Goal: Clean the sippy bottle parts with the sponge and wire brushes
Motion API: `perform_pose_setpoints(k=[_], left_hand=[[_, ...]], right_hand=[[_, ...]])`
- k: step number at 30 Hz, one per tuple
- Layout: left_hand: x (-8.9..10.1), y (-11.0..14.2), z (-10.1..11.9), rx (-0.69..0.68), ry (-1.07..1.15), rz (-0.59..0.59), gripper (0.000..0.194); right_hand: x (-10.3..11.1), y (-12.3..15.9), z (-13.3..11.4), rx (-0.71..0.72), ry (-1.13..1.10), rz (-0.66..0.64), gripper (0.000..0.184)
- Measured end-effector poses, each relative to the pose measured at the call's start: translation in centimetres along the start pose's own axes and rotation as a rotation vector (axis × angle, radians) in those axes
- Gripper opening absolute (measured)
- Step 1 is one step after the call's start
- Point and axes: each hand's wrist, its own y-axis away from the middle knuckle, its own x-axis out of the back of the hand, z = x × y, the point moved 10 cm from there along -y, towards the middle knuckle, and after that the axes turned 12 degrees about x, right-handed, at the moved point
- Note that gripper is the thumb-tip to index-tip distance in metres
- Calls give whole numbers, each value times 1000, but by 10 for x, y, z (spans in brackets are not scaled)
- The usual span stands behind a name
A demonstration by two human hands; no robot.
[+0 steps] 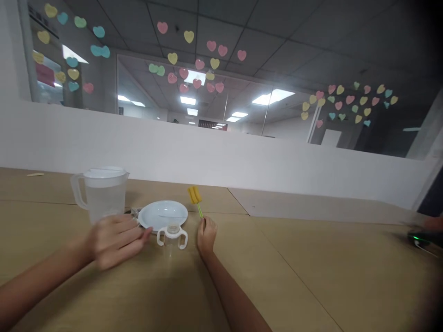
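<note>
My right hand (206, 234) is closed around the light green handle of a bottle brush (194, 195), whose yellow sponge head points up and away. My left hand (117, 240), blurred by motion, hovers in front of the water pitcher (105, 196); its fingers are loosely bent, and I see nothing in them. Between my hands stands a clear baby bottle (172, 240) with two white handles and an uncovered top. Just behind it lies a white plate (162, 214). A small clear item (134, 213) sits at the plate's left edge, partly hidden by my left hand.
The wooden table (297, 267) reaches back to a white low wall (207, 161) below glass with heart-shaped notes. A flat pale piece (35, 174) lies at the far left. At the right edge is a dark device (422, 237) with a green light, beside a blurred hand.
</note>
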Motion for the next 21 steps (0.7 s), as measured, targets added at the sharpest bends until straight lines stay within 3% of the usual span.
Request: perform_pose_setpoints(k=[2, 4, 5, 11, 15, 21], left_hand=[[-54, -23, -31, 146, -63, -188, 26], [-103, -29, -79, 489, -43, -378, 28], [-120, -30, -93, 559, -44, -396, 29], [-199, -17, -140, 723, 73, -553, 16], [-230, 2, -143, 739, 202, -687, 23], [-232, 13, -144, 798, 351, -688, 29]], right_hand=[[1, -1, 3, -8, -7, 14, 39], [1, -1, 6, -19, -9, 22, 41], [1, -1, 7, -23, -9, 22, 42], [-3, 0, 6, -18, -4, -2, 46], [-7, 1, 6, -14, -12, -28, 45], [-14, 2, 9, -41, -35, -72, 42]])
